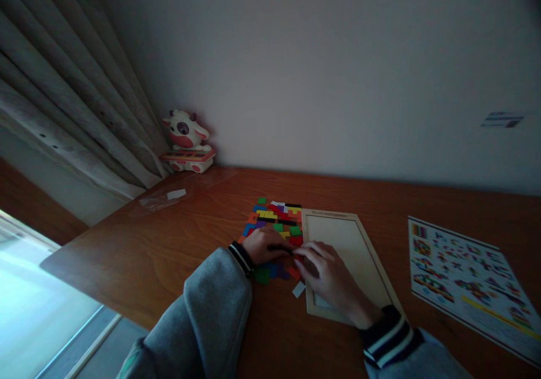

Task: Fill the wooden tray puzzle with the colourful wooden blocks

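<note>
Many coloured flat puzzle blocks (267, 214) lie in a patch on the wooden table, against the left edge of a shallow wooden tray (310, 306). Over the lower part of this patch is my left hand (265, 244), its fingers curled and partly hidden. My right hand (327, 272) reaches across the tray's left side, thumb and fingers bent together close to the left fingertips. Something small and dark shows where the fingertips meet; its kind is unclear. A white block (298, 289) rests just below the patch, near the tray's corner.
A printed pattern sheet (469, 283) lies to the right on the table (203, 210). A cow-shaped toy (188, 142) with a keyboard stands at the back left, by the curtain. Clear plastic wrapping (157, 201) lies before it. The wall borders the table's back.
</note>
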Available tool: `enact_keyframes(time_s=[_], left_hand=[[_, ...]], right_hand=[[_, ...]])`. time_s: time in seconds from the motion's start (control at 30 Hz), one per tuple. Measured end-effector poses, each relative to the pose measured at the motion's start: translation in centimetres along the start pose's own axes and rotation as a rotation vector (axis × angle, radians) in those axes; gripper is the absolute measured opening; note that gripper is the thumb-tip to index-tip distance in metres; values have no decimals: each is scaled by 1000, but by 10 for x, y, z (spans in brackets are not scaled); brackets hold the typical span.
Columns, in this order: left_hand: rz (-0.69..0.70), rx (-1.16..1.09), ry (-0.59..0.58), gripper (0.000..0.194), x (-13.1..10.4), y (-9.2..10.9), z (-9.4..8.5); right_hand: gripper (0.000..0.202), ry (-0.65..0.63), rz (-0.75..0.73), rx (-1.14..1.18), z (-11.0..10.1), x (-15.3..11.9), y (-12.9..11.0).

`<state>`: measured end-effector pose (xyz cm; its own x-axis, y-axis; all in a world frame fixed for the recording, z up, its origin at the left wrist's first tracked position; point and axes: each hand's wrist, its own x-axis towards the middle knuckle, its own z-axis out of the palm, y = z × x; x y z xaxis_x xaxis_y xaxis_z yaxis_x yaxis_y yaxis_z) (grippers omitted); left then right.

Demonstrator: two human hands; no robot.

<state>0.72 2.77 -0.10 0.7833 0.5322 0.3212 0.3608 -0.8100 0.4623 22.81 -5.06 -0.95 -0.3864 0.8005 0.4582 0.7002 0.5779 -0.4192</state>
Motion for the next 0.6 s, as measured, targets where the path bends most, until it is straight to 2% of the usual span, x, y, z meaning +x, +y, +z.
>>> enact_keyframes(time_s=[0.17, 0.3, 0.47, 0.6], left_hand=[[-20, 8, 37, 19, -1, 0, 2], [32, 10, 77, 20, -2, -4, 5], [106, 43, 186, 24, -2, -5, 10], [130, 18, 292, 22, 0, 6, 8]], right_hand=[[22, -1, 35, -21, -1, 1, 0], [21, -5, 41, -24, 0, 2, -1], [19, 12, 3, 35, 1, 2, -1], [21, 33, -43, 86, 4, 2, 0]])
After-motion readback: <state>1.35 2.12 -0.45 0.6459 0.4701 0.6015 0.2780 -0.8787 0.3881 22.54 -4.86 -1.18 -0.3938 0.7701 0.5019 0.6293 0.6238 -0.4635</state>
